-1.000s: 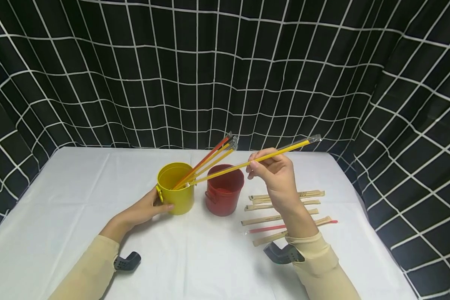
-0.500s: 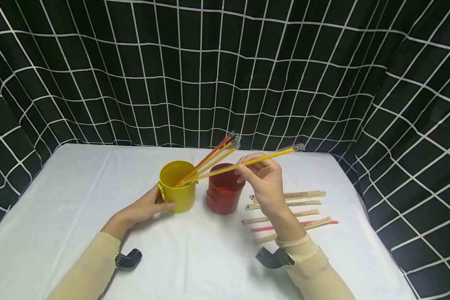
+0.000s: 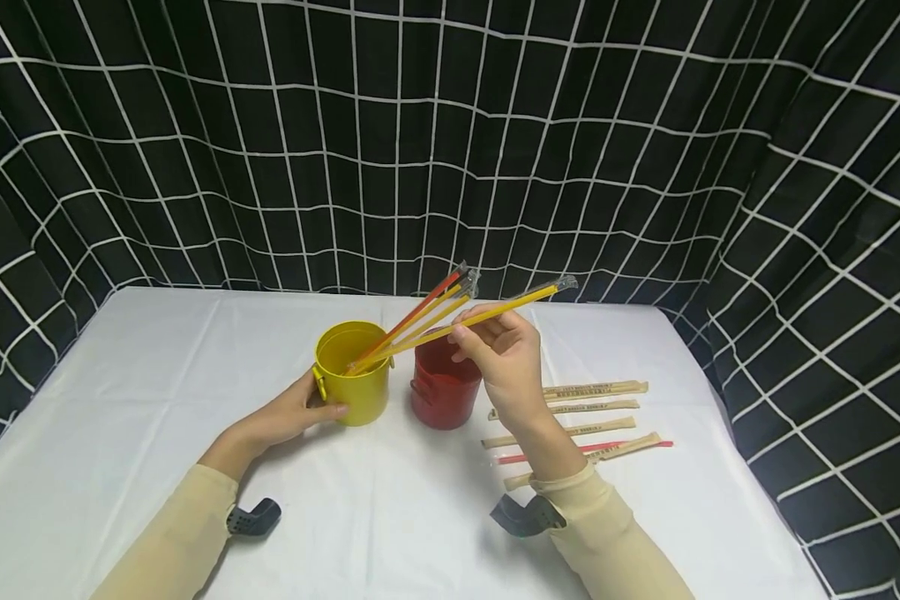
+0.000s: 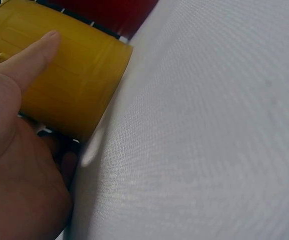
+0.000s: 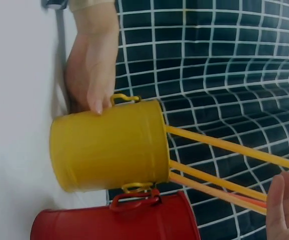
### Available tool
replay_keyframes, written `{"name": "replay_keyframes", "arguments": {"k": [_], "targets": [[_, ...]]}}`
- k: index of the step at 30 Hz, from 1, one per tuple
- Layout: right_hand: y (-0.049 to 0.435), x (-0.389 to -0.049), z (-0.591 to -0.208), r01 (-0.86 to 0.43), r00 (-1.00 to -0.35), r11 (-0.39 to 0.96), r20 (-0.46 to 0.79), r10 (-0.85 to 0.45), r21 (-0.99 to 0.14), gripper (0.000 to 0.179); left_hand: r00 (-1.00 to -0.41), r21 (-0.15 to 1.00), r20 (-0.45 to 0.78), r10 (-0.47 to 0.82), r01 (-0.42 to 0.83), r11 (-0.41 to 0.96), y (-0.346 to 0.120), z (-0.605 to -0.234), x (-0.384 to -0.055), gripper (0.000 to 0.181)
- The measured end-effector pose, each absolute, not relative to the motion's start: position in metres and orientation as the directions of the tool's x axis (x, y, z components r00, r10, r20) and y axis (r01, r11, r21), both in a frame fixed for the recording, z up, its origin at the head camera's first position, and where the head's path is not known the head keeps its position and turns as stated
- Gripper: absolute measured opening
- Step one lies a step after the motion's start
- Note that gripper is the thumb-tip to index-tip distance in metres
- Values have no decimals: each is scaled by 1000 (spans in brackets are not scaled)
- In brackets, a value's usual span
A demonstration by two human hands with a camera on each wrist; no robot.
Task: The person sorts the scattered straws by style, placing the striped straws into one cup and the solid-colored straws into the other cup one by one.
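Observation:
A small yellow bucket (image 3: 362, 402) stands on the white table, and my left hand (image 3: 273, 421) grips its left side. The left thumb (image 4: 37, 57) lies along the bucket's wall. My right hand (image 3: 508, 367) pinches a yellow straw (image 3: 528, 299) in a clear wrapper. That straw slants down to the left, its lower end inside the yellow bucket's mouth. An orange-red straw (image 3: 437, 292) and two more yellow straws lean over the bucket's right rim. In the right wrist view, only part of the right hand (image 5: 287, 212) shows, at the edge.
A red bucket (image 3: 442, 402) stands just right of the yellow one, beneath the right hand. Several paper-wrapped straws (image 3: 603, 427) lie on the table at right, with a pink straw (image 3: 513, 459) among them. A black grid cloth (image 3: 375, 192) hangs behind the table.
My right hand has moved left with the yellow straw, bringing the straw's lower end further into the yellow bucket. The left hand keeps its hold on the bucket.

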State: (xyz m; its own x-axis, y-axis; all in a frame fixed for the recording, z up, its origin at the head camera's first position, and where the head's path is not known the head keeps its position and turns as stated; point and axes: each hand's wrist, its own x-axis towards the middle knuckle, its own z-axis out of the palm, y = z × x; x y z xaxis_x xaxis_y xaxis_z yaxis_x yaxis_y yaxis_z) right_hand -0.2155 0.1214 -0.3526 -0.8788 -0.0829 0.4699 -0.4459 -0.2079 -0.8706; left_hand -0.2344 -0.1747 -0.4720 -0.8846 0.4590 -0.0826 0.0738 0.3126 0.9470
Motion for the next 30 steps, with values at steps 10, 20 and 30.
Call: {"name": "replay_keyframes", "arguments": {"k": [10,20,30], "targets": [[113,-220,-358,-453,-878,-157,470,-94,-877,14,-883,947,-67,464,89,308,-174,-472,-235,89],[109,-221,-370,-435,-889,8,428,-161,-900,16,-885,944,-76,459,84,319,-174,-475,-235,91],[105,-222,-368,-338,-922,-4,332,-201,-941,19,-885,944,-76,460,84,319,-175,-472,-236,91]]}}
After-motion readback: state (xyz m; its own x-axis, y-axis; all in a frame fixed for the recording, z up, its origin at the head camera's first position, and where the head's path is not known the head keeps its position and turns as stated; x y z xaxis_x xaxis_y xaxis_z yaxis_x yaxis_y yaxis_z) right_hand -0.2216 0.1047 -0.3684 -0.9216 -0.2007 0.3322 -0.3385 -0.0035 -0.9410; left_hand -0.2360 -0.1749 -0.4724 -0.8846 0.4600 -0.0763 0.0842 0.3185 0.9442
